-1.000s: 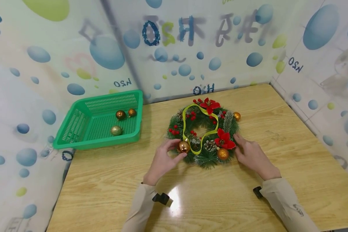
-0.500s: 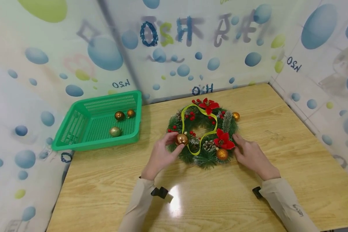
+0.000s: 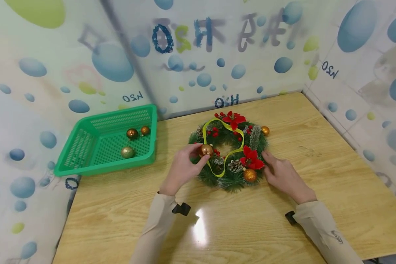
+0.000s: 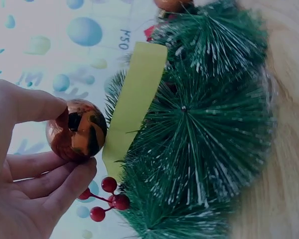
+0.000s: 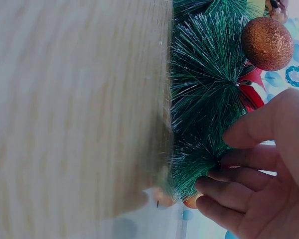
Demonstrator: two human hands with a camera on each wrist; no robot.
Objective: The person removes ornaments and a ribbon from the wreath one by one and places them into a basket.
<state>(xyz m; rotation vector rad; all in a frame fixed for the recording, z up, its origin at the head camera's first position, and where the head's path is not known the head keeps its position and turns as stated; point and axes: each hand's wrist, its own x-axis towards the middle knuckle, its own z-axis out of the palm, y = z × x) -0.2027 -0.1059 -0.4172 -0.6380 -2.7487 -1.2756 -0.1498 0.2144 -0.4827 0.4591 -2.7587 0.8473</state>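
A green Christmas wreath (image 3: 231,185) lies on the table, trimmed with red flowers, red berries, pine cones and a loose yellow-green ribbon (image 3: 205,132). My left hand (image 3: 184,168) pinches a shiny copper bauble (image 4: 78,134) between thumb and fingertips, over the wreath's left side beside the ribbon. At the wreath's right edge, the thumb and bent fingers of my right hand (image 3: 285,178) hold the greenery, as the right wrist view shows. A glittery orange bauble (image 5: 267,44) hangs at the wreath's front near a red flower (image 3: 252,158), and another gold bauble (image 3: 265,130) sits at its far right.
A green plastic basket (image 3: 105,170) stands at the table's back left, with a brown bauble (image 3: 132,133), a small orange bauble (image 3: 145,130) and a pale gold glitter bauble (image 3: 127,152) inside. A patterned curtain (image 3: 184,84) hangs right behind the wooden table (image 3: 250,227).
My left hand has raised the copper bauble from the wreath's front left, moving it back toward the ribbon's left side. The right hand stays at the wreath's edge. The head view has shifted slightly.
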